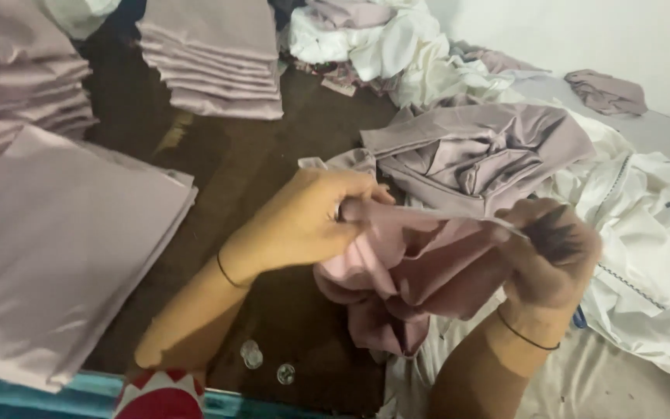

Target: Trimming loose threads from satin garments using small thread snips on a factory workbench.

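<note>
Dark brown tabletop (226, 167) runs beneath everything, up to a pale wall at the far right. Largest is the flat stack of folded mauve satin sheets (56, 240) at the left, then the tumbled heap of white cloth (645, 233) on the right, a crumpled mauve satin piece (482, 151) behind the hands, and a smaller folded mauve pile (215, 58) at the back. Between the hands hangs a dusty-pink satin cloth (405, 271), its top edge stretched taut. Left hand (304, 221) and right hand (552, 252) each pinch that edge closed.
</note>
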